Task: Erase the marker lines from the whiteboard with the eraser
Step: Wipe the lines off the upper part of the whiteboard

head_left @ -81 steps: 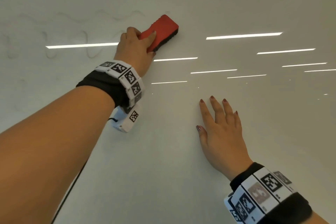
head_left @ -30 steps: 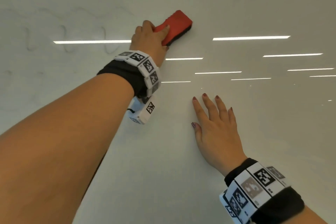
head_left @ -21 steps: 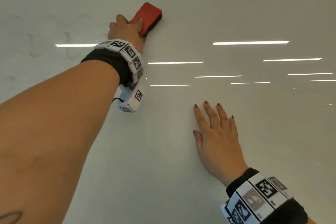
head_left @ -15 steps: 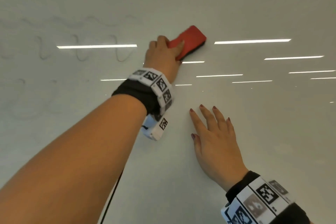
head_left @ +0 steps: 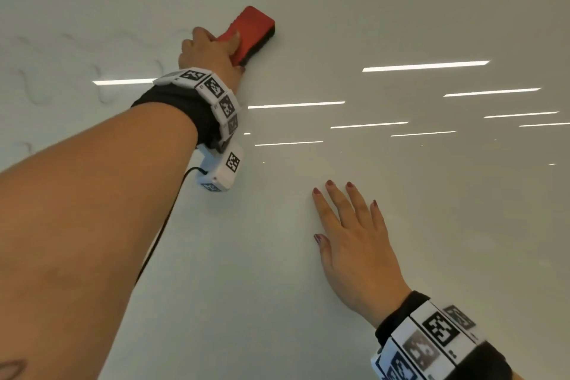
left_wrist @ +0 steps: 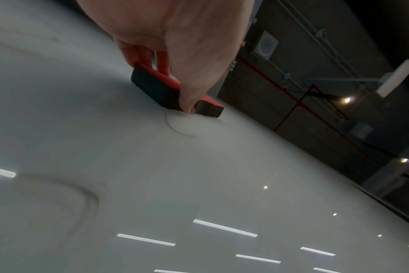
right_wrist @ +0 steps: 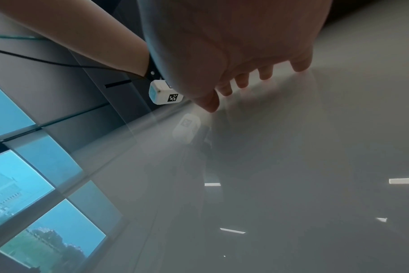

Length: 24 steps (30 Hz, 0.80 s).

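My left hand (head_left: pixel 212 52) grips a red eraser (head_left: pixel 253 31) with a black felt pad, pressed flat on the glossy whiteboard (head_left: pixel 401 225) in the upper middle of the head view. In the left wrist view the eraser (left_wrist: pixel 159 86) lies under my thumb and fingers, with a thin curved marker line (left_wrist: pixel 178 127) just below it. Faint wavy marker lines (head_left: pixel 40 89) remain at the upper left of the board. My right hand (head_left: pixel 354 234) lies flat on the board at lower right, fingers straight and spread; its fingertips (right_wrist: pixel 264 73) touch the surface.
A smudged curved mark (left_wrist: pixel 82 192) shows on the board in the left wrist view. Ceiling light reflections (head_left: pixel 425 66) streak the board's right half. A black cable (head_left: pixel 160 234) hangs from my left wrist camera (head_left: pixel 222 170). Windows (right_wrist: pixel 23 181) lie past the board's left edge.
My left hand has swept the eraser back and forth, now up and left from half a second ago. The wavy lines at upper left look fainter. The right hand stays flat on the board.
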Available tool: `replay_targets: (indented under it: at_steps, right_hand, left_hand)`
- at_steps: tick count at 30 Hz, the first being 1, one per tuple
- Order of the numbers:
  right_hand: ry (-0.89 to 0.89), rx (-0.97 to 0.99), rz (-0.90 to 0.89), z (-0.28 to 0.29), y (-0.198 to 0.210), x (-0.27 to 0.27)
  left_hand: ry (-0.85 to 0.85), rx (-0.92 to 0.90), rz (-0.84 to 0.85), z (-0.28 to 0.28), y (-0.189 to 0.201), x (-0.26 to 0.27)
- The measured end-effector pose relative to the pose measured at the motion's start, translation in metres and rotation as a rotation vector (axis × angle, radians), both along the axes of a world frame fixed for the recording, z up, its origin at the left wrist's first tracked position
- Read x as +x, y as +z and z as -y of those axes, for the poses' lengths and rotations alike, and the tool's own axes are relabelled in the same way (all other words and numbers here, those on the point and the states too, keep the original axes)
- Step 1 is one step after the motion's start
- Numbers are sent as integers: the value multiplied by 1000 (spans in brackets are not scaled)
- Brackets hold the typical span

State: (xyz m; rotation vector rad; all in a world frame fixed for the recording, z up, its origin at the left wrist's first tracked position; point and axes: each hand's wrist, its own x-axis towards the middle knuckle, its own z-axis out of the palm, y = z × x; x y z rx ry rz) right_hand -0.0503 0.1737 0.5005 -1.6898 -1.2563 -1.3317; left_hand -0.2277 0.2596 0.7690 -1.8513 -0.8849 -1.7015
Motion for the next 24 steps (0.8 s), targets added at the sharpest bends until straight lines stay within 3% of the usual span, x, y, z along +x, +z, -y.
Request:
replay_targets:
  at_steps: [4, 9, 12, 18, 24]
  right_hand:
    - [-1, 24, -23, -2, 0, -4]
    - [10, 36, -50, -6, -4, -6]
    - [8, 26, -49, -7, -5, -4]
    - [3, 26, -34, -6, -5, -4]
    - [-15, 41, -14, -7, -7, -2]
  left_hand:
    - [-4, 60, -102, 4, -17, 9]
    - [-31, 166, -306, 8, -67, 16]
    - [-4, 189, -325, -2, -79, 1]
    - [53, 89, -143, -13, -27, -31]
    - [134, 6, -58, -5, 19, -16]
